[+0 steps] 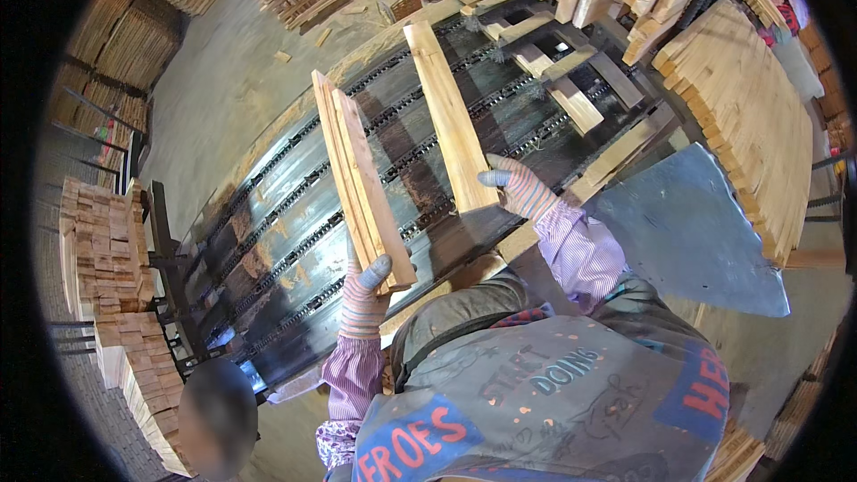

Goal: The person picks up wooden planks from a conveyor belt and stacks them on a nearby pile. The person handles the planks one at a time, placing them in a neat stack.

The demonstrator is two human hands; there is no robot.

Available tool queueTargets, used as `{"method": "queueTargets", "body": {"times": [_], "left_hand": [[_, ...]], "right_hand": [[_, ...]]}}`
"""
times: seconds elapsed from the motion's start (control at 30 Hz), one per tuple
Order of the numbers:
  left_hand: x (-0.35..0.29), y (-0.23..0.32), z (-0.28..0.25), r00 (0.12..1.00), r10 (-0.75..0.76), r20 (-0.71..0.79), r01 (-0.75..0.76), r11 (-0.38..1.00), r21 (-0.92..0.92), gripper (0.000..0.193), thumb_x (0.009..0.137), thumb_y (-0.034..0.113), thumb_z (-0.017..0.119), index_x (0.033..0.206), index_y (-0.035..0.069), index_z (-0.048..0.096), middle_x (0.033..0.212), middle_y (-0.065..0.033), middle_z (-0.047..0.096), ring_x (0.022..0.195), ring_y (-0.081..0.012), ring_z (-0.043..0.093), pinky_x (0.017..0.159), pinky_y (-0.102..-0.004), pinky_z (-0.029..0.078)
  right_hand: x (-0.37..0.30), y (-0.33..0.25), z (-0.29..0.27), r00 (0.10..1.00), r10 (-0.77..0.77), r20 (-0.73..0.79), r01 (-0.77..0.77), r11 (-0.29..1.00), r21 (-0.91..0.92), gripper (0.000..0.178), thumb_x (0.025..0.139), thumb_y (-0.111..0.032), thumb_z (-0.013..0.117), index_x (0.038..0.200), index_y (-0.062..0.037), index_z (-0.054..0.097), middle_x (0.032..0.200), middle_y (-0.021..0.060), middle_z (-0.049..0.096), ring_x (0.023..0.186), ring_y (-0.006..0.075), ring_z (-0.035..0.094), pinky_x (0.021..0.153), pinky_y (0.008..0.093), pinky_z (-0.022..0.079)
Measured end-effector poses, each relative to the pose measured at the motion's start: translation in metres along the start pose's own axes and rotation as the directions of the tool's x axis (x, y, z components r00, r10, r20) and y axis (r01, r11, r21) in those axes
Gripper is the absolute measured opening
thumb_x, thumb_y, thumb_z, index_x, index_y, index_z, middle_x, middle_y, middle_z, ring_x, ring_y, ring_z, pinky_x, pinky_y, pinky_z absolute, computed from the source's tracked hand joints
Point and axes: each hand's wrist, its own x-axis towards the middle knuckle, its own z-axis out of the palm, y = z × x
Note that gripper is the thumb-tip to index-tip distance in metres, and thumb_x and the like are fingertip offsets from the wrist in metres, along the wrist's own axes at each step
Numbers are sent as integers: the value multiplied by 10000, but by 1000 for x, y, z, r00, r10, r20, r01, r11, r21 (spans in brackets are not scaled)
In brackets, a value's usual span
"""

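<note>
My left hand point(367, 296), in a striped knit glove with grey fingertips, is closed round the near end of a few narrow wooden boards point(355, 180) stacked together. To the right, my right hand point(520, 186) in a matching glove grips the near right edge of a single wooden board point(451, 120). Both lots slant away from me over a dark metal conveyor table point(420, 183) with several chains running across it. A gap separates the single board from the stack. The fingers beneath the boards are hidden.
Short wood pieces point(574, 105) lie on the conveyor's far right. Thick timber blocks point(594, 2) are piled beyond them. A metal sheet point(692, 228) and a wide board stack point(741, 116) stand at right. Stacked wood point(107, 254) and another person's blurred head point(217, 415) are at left.
</note>
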Motion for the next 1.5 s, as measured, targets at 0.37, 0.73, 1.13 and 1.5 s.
{"method": "queueTargets", "body": {"times": [0.37, 0.73, 1.13, 1.5], "left_hand": [[19, -32, -12, 995, -99, -8, 99, 995, 21, 814, 885, 175, 830, 1559, 105, 380, 1304, -123, 642, 1164, -272, 681, 937, -431, 624], [-17, -38, -24, 987, -96, 127, 119, 975, -190, 1090, 789, 470, 909, 1607, 69, 311, 1431, -177, 577, 1253, -346, 645, 1058, -508, 560], [-16, -67, -42, 953, -298, 59, 278, 933, 230, 901, 982, 341, 755, 1663, 26, 256, 1461, -219, 515, 1179, -245, 632, 1044, -390, 528], [-30, -33, -25, 996, -53, 73, 36, 975, 221, 925, 997, 399, 726, 1669, 33, 206, 1420, -159, 573, 1252, -216, 595, 1019, -356, 531]], "right_hand": [[-5, 74, 94, 964, 70, 256, 104, 789, -605, 651, 1056, -314, 640, 1573, 21, 428, 1553, 187, 537, 1411, 239, 507, 1184, 367, 398], [17, 67, 146, 966, 255, 53, -253, 967, -42, 582, 953, -401, 774, 1384, -42, 618, 1201, 88, 738, 1039, 194, 728, 953, 365, 585], [32, 49, 116, 910, -212, -357, -402, -234, -885, 1058, 799, -422, 823, 1593, -7, 259, 1459, 245, 521, 1345, 421, 542, 1105, 511, 466], [13, 61, 140, 1000, 5, 5, -3, 928, -372, 705, 854, -290, 827, 1444, 4, 577, 1262, 111, 696, 1135, 205, 672, 1008, 351, 541]]}}
